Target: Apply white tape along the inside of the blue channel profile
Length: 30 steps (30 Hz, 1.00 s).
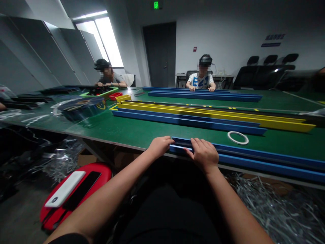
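Observation:
A long blue channel strip (269,159) lies along the near edge of the table and runs off to the right. My left hand (159,146) is closed at its left end, fingertips pinching the corner. My right hand (205,154) grips the same strip a little further right, thumb on the near side and fingers over the far wall. What lies under the palm is hidden. Just beyond the strip, a thin white ring (238,138) rests flat on the green table (142,135).
Further back lie another blue strip (162,118) and a yellow strip (218,113). A plastic-wrapped roll (83,106) and small red and yellow bins (123,98) stand left. Two people sit across the table. A red stool (99,173) and shredded scraps (279,206) are below.

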Available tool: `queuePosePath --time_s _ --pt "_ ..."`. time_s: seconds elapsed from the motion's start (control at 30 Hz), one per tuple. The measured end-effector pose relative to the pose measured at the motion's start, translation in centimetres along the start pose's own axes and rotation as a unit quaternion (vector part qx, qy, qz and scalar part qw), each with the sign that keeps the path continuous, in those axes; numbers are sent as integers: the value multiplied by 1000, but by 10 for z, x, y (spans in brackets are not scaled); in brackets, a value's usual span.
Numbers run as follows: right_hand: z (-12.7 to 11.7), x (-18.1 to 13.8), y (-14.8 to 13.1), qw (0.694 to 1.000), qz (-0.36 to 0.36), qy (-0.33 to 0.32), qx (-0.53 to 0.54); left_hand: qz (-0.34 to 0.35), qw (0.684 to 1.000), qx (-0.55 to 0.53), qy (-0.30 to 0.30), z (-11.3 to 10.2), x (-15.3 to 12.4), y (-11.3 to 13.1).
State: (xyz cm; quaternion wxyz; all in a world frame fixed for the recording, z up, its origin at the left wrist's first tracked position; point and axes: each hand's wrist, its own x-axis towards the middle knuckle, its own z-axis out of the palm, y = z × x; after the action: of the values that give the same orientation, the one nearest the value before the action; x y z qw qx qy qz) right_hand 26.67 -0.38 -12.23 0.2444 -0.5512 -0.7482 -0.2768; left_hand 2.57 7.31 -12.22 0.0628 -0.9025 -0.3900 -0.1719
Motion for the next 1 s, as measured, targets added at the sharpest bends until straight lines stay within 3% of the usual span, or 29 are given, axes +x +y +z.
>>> queuePosePath --time_s 0.37,0.57,0.8,1.0 --pt "-1 0 -1 1000 -2 2 -2 1 1000 -11 -17 0 2 0" --pt "-1 0 0 1000 -2 2 0 -2 1000 14 8 2 -2 0" --pt "-2 0 0 1000 -2 0 0 128 984 122 34 -20 9 6" --pt "-3 1 -1 1000 0 -4 -2 133 983 123 8 -35 31 5"
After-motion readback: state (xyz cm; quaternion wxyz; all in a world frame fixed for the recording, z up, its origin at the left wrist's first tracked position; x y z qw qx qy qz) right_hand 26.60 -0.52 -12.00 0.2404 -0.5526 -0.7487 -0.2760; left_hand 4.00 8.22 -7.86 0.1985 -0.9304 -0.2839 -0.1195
